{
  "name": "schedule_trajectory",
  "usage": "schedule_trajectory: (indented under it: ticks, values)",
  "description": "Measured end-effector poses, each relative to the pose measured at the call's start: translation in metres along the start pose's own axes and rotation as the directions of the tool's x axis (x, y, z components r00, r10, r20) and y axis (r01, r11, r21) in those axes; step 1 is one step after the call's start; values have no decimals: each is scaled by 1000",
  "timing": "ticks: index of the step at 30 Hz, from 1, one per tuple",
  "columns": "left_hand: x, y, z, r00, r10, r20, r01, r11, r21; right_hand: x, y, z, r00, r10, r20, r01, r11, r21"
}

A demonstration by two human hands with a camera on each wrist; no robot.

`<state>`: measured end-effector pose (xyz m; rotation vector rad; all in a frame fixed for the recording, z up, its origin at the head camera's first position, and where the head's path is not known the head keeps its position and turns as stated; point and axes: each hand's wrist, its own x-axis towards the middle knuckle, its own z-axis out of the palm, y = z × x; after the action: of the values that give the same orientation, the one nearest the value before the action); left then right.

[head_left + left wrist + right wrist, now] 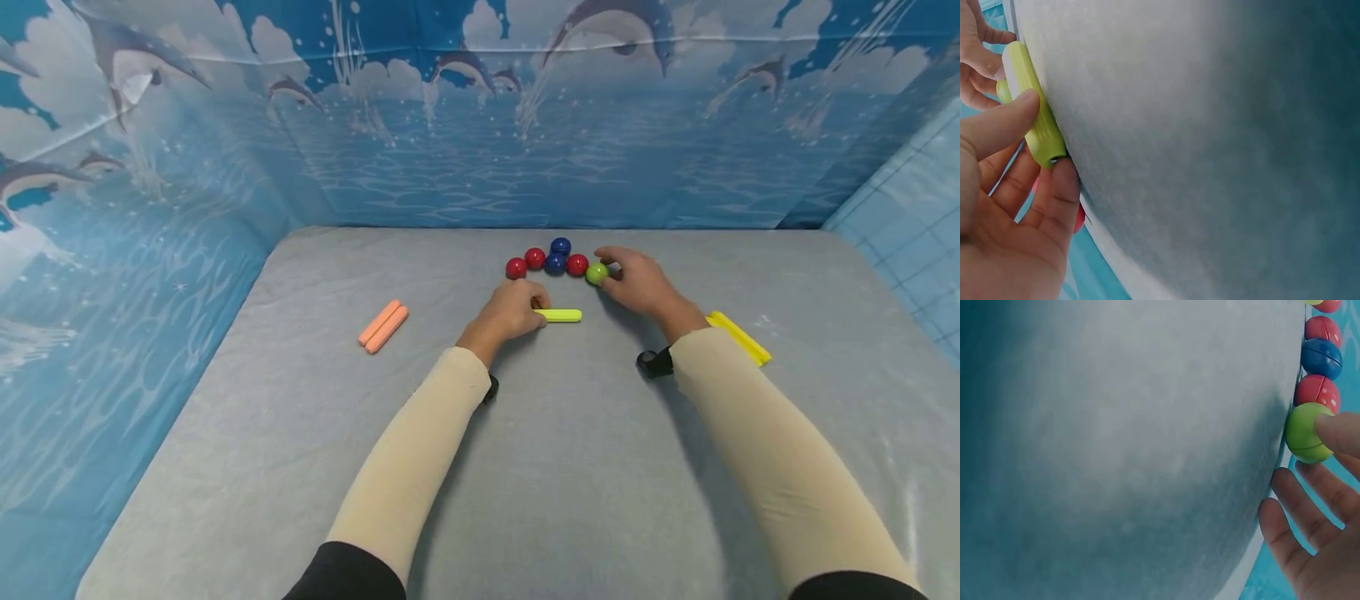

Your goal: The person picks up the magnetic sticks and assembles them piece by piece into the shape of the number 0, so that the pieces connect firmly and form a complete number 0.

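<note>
My left hand [512,312] grips a ridged yellow-green stick [562,316] near its left end, thumb on top in the left wrist view. The stick [1030,103] lies low over the grey surface, and its near end looks hollow. My right hand [641,282] holds a green ball [597,273] between thumb and fingers; in the right wrist view the thumb lies against this green ball [1307,432], the other fingers spread below. Beside it is a red ball [577,265]. Farther left come a blue ball [555,264], another blue ball [560,246] behind it, and two red balls [535,258].
Two orange sticks [383,326] lie side by side at the left on the grey cloth-covered table [300,417]. Yellow sticks [741,337] lie at the right, partly behind my right forearm. A blue dolphin-print curtain [450,150] stands along the table's back edge.
</note>
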<state>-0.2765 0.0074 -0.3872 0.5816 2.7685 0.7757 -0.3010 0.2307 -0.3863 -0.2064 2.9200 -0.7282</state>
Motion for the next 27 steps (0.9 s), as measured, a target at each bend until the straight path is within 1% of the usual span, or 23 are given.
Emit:
schedule_trajectory:
  ticks: [7,9,16,21,27]
  values:
    - [-1,3,0,1000,-13,-5,13,1000,19,-6,0,1,999,-21,-27,21,999,-27]
    - [-1,3,1,1000,-16,-5,16,1000,16,-9,0,0,999,-33,-21,32,999,-31]
    - [-3,3,0,1000,-10,-20,10,1000,9,-23,-5,-3,998,-49,27,48,998,42]
    - [-4,0,0,999,-18,-27,18,1000,2,-28,-7,-2,996,-84,20,83,995,51]
    - [-3,0,1,999,-22,-29,22,1000,-8,-30,-8,2,998,-53,28,51,996,71]
